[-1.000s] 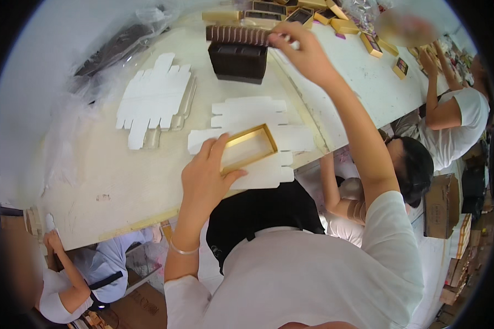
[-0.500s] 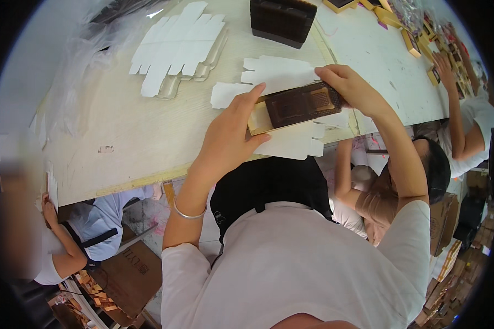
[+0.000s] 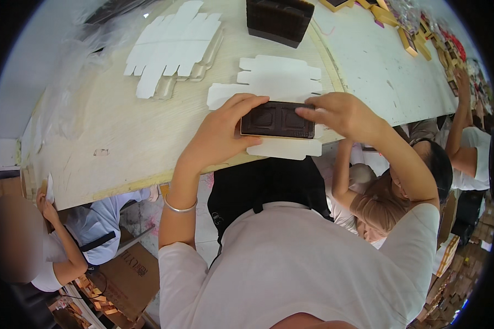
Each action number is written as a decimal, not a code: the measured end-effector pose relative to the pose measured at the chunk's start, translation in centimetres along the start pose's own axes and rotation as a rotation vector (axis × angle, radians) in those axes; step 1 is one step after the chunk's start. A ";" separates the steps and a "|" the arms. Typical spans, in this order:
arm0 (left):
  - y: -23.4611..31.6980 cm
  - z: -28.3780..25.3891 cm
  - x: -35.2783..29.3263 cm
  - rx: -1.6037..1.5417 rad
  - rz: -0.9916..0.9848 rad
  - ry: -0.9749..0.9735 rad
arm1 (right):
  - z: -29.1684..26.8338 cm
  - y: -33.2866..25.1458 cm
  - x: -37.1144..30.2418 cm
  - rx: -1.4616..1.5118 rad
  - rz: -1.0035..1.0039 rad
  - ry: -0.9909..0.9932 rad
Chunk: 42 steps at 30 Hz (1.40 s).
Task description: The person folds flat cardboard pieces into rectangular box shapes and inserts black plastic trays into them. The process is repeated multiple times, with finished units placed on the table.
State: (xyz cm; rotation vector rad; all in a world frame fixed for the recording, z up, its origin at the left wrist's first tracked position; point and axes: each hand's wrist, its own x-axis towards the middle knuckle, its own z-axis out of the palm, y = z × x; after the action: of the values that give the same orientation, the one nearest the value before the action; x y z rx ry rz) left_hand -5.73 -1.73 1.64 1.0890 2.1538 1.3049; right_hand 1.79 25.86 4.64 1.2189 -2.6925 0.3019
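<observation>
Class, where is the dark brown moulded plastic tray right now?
In the head view, the dark brown moulded plastic tray sits centre frame, held between the left hand and right hand, over the flat white die-cut cardboard blank.

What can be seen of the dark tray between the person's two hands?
The dark brown tray is a flat rectangle, apparently moulded plastic, with two recessed compartments. It sits in a shallow gold-edged box, lying level over a white die-cut cardboard blank near the wooden table's front edge. The left hand grips its left end, thumb below; the right hand presses fingertips on its upper right corner.
</observation>
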 end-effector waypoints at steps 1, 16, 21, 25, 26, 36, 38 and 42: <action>-0.2 -0.1 0.1 -0.016 0.019 -0.017 | 0.3 0.0 0.0 -0.079 -0.047 0.024; 0.5 -0.9 -1.0 0.063 -0.002 0.152 | -0.6 -1.8 -0.1 0.103 0.208 -0.145; 0.3 0.3 -2.2 0.526 0.165 0.074 | -10.9 5.8 -1.0 -0.711 0.717 0.454; -1.2 2.7 -3.4 0.695 0.130 0.048 | -7.1 2.4 0.0 -0.060 0.404 0.459; -1.5 3.1 -3.5 0.735 0.139 0.066 | -5.5 0.0 0.0 -0.002 0.409 0.263; 1.5 4.0 -6.0 0.787 0.015 0.220 | 3.0 -5.0 0.0 0.356 0.349 0.065; 2.2 3.5 -5.6 0.714 0.085 0.230 | 2.5 -4.7 0.2 0.334 0.308 0.043; 1.0 3.1 -4.8 0.555 0.168 0.272 | 3.4 -3.9 0.4 0.345 0.316 0.129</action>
State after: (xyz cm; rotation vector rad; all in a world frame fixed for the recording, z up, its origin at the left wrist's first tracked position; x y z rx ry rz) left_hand -0.27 -3.50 0.73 1.3863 2.7836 0.9826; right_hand 4.21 22.23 1.86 0.8010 -2.7866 0.8870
